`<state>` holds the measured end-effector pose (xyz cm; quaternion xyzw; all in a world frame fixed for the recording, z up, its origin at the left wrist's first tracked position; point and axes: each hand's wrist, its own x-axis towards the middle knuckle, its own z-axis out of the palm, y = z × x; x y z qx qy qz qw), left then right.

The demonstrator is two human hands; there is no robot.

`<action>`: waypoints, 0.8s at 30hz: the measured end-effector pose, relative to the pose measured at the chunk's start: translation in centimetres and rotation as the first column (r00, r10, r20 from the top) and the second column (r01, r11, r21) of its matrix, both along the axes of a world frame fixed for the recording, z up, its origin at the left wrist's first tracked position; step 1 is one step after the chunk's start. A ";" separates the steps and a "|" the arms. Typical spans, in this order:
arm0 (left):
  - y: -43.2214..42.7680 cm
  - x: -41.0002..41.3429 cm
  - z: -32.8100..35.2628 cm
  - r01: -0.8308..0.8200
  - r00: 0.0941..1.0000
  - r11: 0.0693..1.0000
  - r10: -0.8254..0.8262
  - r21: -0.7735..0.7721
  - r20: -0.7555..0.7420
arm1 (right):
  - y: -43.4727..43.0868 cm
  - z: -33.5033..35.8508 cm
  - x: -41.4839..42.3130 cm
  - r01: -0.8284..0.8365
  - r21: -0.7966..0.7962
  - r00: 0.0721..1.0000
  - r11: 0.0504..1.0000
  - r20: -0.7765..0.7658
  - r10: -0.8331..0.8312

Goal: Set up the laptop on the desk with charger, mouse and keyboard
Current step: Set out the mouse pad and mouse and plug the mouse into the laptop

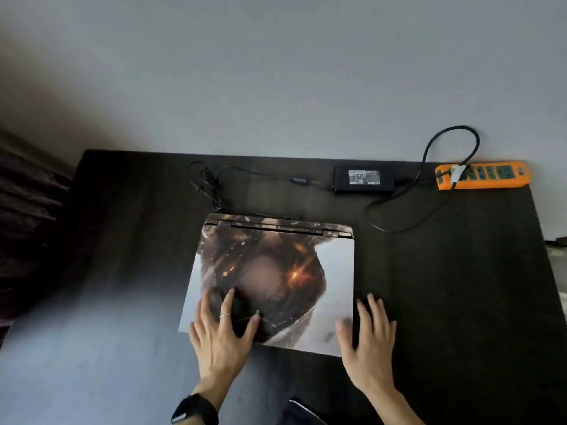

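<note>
A closed laptop (pixel 276 265) with a brown and white picture skin lies flat in the middle of the dark desk (pixel 460 286). My left hand (pixel 221 329) rests flat on the lid's near left part, fingers spread. My right hand (pixel 368 332) lies flat at the lid's near right corner, thumb on the lid, fingers on the desk beside it. The black charger brick (pixel 363 178) sits behind the laptop by the wall. Its thin cable (pixel 214 185) lies coiled at the back left, and its thick cord (pixel 426 167) runs to the orange power strip. No mouse or keyboard is in view.
An orange power strip (pixel 483 175) with green sockets lies at the desk's back right corner against the grey wall (pixel 276 72), a white plug in its left socket. Dark furniture (pixel 27 210) stands left of the desk. A black watch is on my left wrist.
</note>
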<state>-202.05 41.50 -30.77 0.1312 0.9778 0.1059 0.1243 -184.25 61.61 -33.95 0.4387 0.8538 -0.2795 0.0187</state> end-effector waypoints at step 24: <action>-8.3 -6.9 0.9 0.275 0.956 0.954 -0.257 -0.118 0.144 | -1.9 4.6 -1.3 0.051 -0.125 0.974 0.991 0.226 -0.021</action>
